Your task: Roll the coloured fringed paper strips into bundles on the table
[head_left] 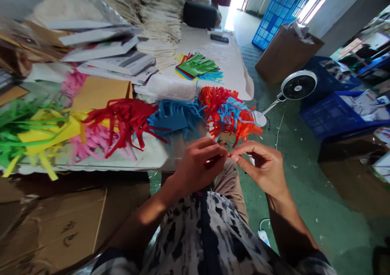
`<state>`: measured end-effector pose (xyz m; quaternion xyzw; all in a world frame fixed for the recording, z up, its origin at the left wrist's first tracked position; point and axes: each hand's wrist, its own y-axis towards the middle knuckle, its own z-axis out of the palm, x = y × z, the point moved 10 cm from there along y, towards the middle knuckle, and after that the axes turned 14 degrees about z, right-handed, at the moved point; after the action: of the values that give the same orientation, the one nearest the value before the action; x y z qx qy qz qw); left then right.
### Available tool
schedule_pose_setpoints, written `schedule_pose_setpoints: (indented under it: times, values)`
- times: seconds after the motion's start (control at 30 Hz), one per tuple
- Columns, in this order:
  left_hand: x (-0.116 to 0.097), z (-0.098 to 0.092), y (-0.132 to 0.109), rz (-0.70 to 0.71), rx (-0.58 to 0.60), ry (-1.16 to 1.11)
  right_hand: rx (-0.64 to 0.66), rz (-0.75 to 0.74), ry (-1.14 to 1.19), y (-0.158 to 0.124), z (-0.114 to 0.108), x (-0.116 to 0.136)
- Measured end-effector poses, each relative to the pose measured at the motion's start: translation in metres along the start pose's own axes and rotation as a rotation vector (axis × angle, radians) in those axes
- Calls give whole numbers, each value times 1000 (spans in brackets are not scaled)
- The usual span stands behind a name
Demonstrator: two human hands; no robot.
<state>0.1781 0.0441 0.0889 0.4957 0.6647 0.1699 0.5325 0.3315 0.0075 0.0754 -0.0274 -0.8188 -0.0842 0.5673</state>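
My left hand [202, 161] and my right hand [262, 161] meet fingertip to fingertip in front of the table edge, over my lap. Both are closed in a pinch on a small orange-red paper strip [230, 156], mostly hidden by the fingers. Just beyond them lies a pile of orange and red fringed paper tassels [219, 108] with light blue strips among them. Left of that pile are blue fringed paper [176, 116] and dark red fringed paper [124, 118]. Pink fringe [91, 143], yellow fringe [45, 128] and green fringe [12, 120] continue leftward.
Several stacked fringed sheets [199, 66] lie farther back, near a clear plastic tray [172, 86] and a phone-like dark object [219, 38]. Stacks of white packets [112, 51] crowd the back left. A fan [298, 85] and blue crates [344, 112] stand right; cardboard [70, 222] lies lower left.
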Motion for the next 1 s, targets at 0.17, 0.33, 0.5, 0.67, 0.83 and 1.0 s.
schedule_pose_setpoints:
  times: [0.17,0.33,0.5,0.67,0.83,1.0]
  values:
    - [18,6,-6,-180,24,-165,17,8,15,0,3,-3]
    - [40,14,-22,-465,-83,-464,-70,-96,-4,0,2,3]
    - [46,21,-31,-599,-173,-647,-119,-227,-186,-5,5,14]
    - [47,21,-32,-608,-168,-611,-121,-270,-251,-7,4,16]
    - [48,20,-29,-563,-144,-574,-143,-149,-175,-2,-5,4]
    - [47,18,-29,-548,-224,-560,-156,59,87,1,-9,-18]
